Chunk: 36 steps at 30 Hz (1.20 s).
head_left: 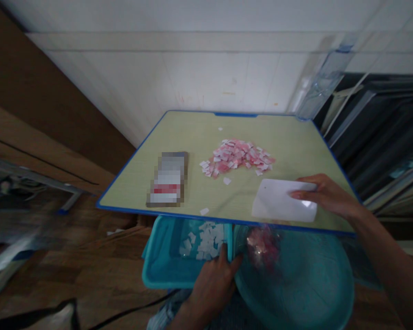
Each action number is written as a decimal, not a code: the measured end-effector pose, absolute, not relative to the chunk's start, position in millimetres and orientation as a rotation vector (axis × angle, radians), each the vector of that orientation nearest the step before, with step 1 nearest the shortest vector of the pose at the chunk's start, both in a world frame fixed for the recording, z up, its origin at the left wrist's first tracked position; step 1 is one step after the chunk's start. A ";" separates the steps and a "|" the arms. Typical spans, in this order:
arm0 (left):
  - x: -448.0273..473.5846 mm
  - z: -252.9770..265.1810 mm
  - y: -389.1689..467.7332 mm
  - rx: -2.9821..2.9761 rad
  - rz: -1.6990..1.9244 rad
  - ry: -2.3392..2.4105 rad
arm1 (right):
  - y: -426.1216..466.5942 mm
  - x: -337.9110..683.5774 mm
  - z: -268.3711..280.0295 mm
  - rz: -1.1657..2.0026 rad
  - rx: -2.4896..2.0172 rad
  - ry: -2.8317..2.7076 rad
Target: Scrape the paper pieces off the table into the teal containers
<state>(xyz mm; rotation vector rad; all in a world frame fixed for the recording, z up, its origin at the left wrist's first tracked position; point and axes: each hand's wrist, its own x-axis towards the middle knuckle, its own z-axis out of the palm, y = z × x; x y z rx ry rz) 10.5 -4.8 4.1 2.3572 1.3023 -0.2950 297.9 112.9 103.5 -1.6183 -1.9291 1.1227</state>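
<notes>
In the head view my right hand (325,195) grips the upper right edge of a white, glossy, flat plastic piece (277,200) at the table's front right; its exact kind is unclear. My left hand (217,275) is at the front, fingers over the right rim of a rectangular teal tray (168,278) and thumb by the round basin's rim. Small white pieces (209,240) lie inside the tray. Against the tray stands a round teal basin (316,275), holding a shiny clear bag with pink contents (262,247). A pile of small pink and white pieces (239,156) lies mid-table.
A phone with a blurred screen (168,178) lies left on the blue-edged table (151,137). Single white scraps (204,211) lie near the front edge. A clear plastic bottle (325,85) leans at the back right. Dark flat panels (382,114) stand right; a brown cabinet (55,119) stands left.
</notes>
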 end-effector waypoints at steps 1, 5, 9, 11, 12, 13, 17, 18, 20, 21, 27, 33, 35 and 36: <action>10.6 4.1 -4.9 2.361 -0.295 1.305 | 109.8 297.6 103.2 1.131 -1.615 -1.935; 10.5 3.1 -5.4 2.379 -0.295 1.315 | 99.0 296.3 103.8 1.118 -1.619 -1.933; 9.6 1.9 -5.4 2.385 -0.285 1.302 | 95.2 295.6 105.1 1.081 -1.620 -1.937; 9.2 1.8 -5.6 2.385 -0.273 1.298 | 95.4 295.8 104.2 1.078 -1.618 -1.919; 9.0 1.9 -5.8 2.383 -0.269 1.299 | 95.4 296.0 103.4 1.076 -1.618 -1.908; 8.9 2.1 -6.0 2.381 -0.269 1.300 | 95.2 296.3 102.7 1.078 -1.616 -1.899; 9.1 2.5 -6.1 2.369 -0.299 1.302 | 91.3 297.6 102.0 1.114 -1.588 -1.876; 9.3 2.4 -6.0 2.367 -0.305 1.300 | 89.8 298.2 102.6 1.128 -1.580 -1.875; 9.7 2.2 -5.6 2.362 -0.320 1.311 | 87.4 299.5 104.9 1.146 -1.565 -1.881; 9.9 2.1 -5.5 2.363 -0.321 1.314 | 87.0 300.1 106.5 1.146 -1.558 -1.883; 9.9 1.3 -5.9 2.373 -0.290 1.306 | 107.2 291.3 123.9 1.033 -1.539 -1.776; 11.2 2.5 -5.5 2.356 -0.332 1.322 | 165.2 258.1 134.2 0.924 -1.440 -1.712; 11.8 3.8 -5.1 2.341 -0.358 1.322 | 182.5 249.9 129.9 0.920 -1.402 -1.741; 12.0 4.4 -5.0 2.334 -0.370 1.320 | 188.9 247.2 126.7 0.934 -1.381 -1.745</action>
